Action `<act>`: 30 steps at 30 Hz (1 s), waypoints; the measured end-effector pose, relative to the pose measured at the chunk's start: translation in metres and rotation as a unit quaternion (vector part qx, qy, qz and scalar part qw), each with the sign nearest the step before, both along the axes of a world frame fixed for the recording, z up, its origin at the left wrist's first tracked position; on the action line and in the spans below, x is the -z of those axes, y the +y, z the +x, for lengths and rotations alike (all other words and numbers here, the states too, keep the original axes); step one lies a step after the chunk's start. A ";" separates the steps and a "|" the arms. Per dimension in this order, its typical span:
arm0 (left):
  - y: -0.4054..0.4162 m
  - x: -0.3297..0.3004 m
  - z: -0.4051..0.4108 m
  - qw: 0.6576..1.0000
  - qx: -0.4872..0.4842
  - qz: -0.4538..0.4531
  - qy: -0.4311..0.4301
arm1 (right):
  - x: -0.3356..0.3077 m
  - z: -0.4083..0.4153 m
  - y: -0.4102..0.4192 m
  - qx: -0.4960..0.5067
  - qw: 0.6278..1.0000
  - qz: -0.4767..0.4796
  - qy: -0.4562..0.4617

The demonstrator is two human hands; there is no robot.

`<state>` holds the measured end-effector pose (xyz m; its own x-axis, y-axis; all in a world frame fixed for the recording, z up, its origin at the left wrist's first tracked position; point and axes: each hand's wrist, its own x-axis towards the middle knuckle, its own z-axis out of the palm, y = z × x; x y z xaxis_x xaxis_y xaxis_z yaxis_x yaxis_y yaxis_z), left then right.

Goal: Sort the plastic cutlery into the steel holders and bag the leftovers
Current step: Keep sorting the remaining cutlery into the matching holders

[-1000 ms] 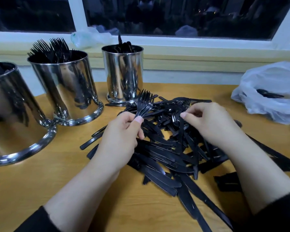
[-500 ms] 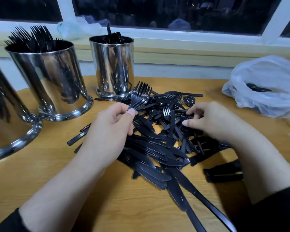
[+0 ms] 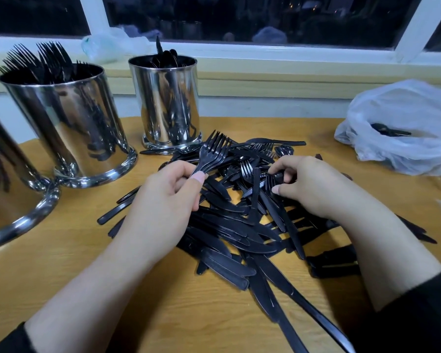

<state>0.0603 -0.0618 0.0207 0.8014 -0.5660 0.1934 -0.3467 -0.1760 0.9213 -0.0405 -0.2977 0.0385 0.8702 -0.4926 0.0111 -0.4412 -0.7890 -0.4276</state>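
Pinching another black plastic fork from the pile with our right hand — where before it only hovered — we grow the fork bundle gripped in our left hand.

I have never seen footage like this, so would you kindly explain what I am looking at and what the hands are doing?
There is no machine here: a person wears a camera on the head, so the single view looks forward and down at their own two bare hands. On the wooden table lies a pile of black plastic cutlery, mostly knives with some forks. Behind it stand shiny steel holders; one holds forks. A white plastic bag lies at the right. The left hand grips a small bunch of forks, tines up. The right hand pinches another piece in the pile.
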 end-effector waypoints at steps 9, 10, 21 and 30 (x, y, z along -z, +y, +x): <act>-0.031 -0.014 -0.010 1.000 0.003 -0.029 0.000 | -0.001 0.001 0.003 -0.028 0.999 -0.016 -0.003; -0.035 -0.014 -0.010 0.999 0.000 -0.033 0.000 | -0.001 0.001 0.003 -0.026 1.000 -0.005 -0.011; -0.029 -0.004 -0.008 0.999 0.002 -0.028 0.042 | -0.018 -0.013 -0.014 0.005 0.938 0.245 -0.247; -0.029 -0.006 -0.014 0.999 0.015 -0.034 0.036 | -0.024 -0.009 -0.008 -0.004 0.793 0.412 -0.449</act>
